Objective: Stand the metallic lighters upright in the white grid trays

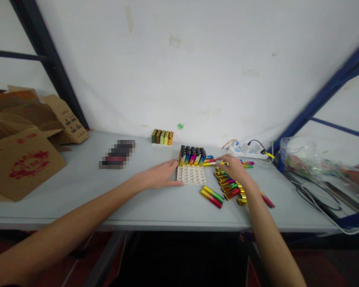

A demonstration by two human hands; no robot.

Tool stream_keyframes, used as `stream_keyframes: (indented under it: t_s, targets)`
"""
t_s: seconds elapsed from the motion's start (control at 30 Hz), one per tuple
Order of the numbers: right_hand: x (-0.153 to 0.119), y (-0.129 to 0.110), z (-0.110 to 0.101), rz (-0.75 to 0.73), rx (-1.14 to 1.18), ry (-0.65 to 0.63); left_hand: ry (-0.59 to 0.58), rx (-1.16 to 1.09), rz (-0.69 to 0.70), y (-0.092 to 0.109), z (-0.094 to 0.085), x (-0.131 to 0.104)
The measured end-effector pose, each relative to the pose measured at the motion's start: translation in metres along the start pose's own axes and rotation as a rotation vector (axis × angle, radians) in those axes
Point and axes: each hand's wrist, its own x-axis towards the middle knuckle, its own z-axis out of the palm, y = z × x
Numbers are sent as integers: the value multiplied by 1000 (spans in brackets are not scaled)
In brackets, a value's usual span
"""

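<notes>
A white tray (191, 175) with rows of round holes lies at the middle of the table; its front part is bare. Black-topped lighters (192, 156) with shiny multicoloured bodies stand upright in rows at its back. My left hand (163, 174) grips the tray's left side, fingers beside the lighters and thumb at the front left corner. Over a loose pile of flat, shiny coloured sleeves (227, 185), my right hand (233, 168) reaches left with fingers apart, close to a few more coloured pieces (209, 161) beside the lighters. A small group of sleeves (212, 196) lies nearer me.
A second block of green, brown and yellow lighters (162, 137) stands by the wall. Open cardboard boxes (26, 163) occupy the left. A blurred-out dark object (118, 154) lies left of centre. At right are a power strip (247, 150), cables and a clear plastic bag (302, 155).
</notes>
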Motion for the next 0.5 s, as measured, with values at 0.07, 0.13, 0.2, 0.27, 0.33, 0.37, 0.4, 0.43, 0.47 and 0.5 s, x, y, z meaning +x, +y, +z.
stream_keyframes:
  t_s: [0.07,0.13,0.2,0.27,0.33,0.37,0.4,0.43,0.47,0.5]
  targets:
    - [4,1,10,-60,-28,0,-1,4,-2,1,-1,0]
    - [8,-4,20,-123,-51,-54,1,10,0,1,-1,0]
    - [12,-13,28,-139,-100,-101,-6,19,2,2,-1,0]
    - [14,-19,32,-111,-151,-130,-18,29,4,2,-2,0]
    - [15,-22,33,-79,-173,-148,-26,39,12,2,-2,0]
    - [14,-21,32,-74,-172,-148,-26,43,16,2,-2,0]
    - [14,-20,31,-74,-165,-138,-24,44,18,2,-2,0]
    - [13,-19,29,-76,-150,-117,-22,43,18,3,-2,0]
    - [12,-17,27,-80,-124,-80,-22,42,15,3,-2,0]
    - [11,-15,24,-79,-87,-25,-25,42,12,3,-2,0]
